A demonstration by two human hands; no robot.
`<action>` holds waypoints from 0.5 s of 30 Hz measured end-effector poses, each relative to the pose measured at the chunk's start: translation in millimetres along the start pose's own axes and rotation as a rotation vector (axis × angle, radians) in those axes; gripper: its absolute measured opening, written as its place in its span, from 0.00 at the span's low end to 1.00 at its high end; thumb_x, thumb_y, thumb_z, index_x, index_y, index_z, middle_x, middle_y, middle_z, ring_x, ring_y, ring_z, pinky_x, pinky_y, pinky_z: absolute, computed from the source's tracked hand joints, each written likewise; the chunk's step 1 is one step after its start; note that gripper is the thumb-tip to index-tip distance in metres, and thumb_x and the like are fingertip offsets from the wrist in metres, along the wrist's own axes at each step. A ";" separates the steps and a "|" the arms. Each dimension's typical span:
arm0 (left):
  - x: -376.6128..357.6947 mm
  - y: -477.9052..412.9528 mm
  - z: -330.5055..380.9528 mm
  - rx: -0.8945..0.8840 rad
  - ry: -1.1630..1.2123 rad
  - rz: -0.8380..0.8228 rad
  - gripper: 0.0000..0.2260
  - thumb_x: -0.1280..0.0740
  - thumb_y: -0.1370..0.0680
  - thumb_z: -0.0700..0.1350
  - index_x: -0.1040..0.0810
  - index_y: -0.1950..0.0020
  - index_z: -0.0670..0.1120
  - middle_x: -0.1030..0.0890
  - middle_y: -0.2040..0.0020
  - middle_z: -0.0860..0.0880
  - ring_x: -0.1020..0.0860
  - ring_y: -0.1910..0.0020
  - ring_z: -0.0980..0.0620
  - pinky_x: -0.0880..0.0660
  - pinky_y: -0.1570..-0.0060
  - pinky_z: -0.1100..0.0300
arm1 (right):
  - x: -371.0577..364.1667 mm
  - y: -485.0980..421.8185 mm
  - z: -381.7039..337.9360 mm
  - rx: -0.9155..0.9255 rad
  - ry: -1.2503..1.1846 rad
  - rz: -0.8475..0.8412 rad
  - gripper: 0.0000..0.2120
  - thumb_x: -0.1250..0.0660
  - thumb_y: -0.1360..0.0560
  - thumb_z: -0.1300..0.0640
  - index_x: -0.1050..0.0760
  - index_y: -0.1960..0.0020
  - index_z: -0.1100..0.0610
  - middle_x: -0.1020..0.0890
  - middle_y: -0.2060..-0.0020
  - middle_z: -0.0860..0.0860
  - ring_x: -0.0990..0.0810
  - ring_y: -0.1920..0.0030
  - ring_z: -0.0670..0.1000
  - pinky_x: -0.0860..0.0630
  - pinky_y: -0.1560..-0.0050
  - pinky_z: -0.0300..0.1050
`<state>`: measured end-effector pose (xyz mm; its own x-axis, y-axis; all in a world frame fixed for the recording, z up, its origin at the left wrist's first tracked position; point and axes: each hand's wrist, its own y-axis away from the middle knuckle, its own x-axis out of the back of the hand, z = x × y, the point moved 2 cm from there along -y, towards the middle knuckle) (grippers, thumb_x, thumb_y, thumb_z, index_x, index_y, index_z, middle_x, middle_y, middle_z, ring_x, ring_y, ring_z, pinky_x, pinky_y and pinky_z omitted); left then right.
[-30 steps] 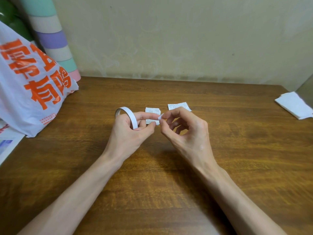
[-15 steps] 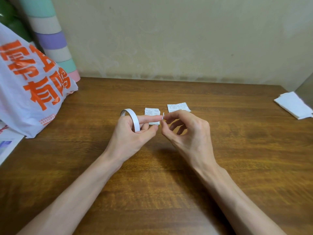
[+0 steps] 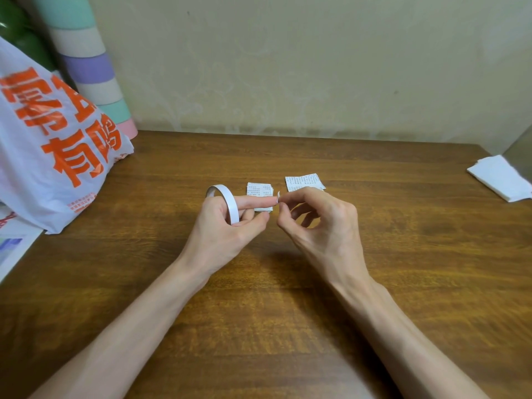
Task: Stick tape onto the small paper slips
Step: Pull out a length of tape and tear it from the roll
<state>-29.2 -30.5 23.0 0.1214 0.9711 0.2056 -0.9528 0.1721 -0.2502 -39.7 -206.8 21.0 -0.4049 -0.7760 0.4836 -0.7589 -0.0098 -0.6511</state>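
Right hand [image 3: 322, 226] seemingly pinches end of tape roll [image 3: 229, 201].

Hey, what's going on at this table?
A person is getting tape ready. The left hand holds a thin white tape roll, index finger stretched out. The right hand pinches the tape end at that fingertip. Printed paper slips lie in two spots on the wooden table, just beyond the hands.

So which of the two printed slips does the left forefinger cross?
The slip on the left, beside the tape roll: the left hand extends its forefinger across it. The other slip lies further right, behind the right hand, which pinches the tape end.
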 end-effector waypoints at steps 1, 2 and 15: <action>0.3 0.0 0.2 0.001 0.000 -0.003 0.12 0.29 0.20 0.36 0.12 0.44 0.52 0.38 0.71 0.46 0.40 0.69 0.48 0.31 0.61 0.64 | 0.1 0.0 -0.2 -0.002 -0.004 0.000 0.03 0.25 0.25 0.60 0.16 0.52 0.54 0.14 0.59 0.42 0.17 0.63 0.44 0.20 0.61 0.45; 0.4 0.2 0.4 -0.001 0.002 -0.004 0.12 0.29 0.20 0.36 0.12 0.44 0.52 0.38 0.72 0.46 0.40 0.70 0.49 0.31 0.61 0.65 | 0.3 0.1 -0.5 -0.009 -0.012 -0.001 0.03 0.25 0.25 0.60 0.16 0.52 0.54 0.14 0.59 0.42 0.17 0.63 0.44 0.20 0.61 0.45; 1.0 0.1 0.1 -0.018 -0.012 0.001 0.12 0.29 0.20 0.35 0.12 0.44 0.50 0.38 0.71 0.46 0.39 0.70 0.51 0.32 0.62 0.68 | 0.8 -0.8 -0.7 -0.034 -0.046 0.000 0.03 0.25 0.25 0.61 0.15 0.53 0.54 0.15 0.62 0.42 0.18 0.64 0.44 0.21 0.61 0.44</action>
<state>-29.3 -29.5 23.4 0.1165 0.9692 0.2168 -0.9477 0.1738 -0.2676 -39.7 -207.0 22.3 -0.3819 -0.8041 0.4556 -0.7760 0.0112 -0.6306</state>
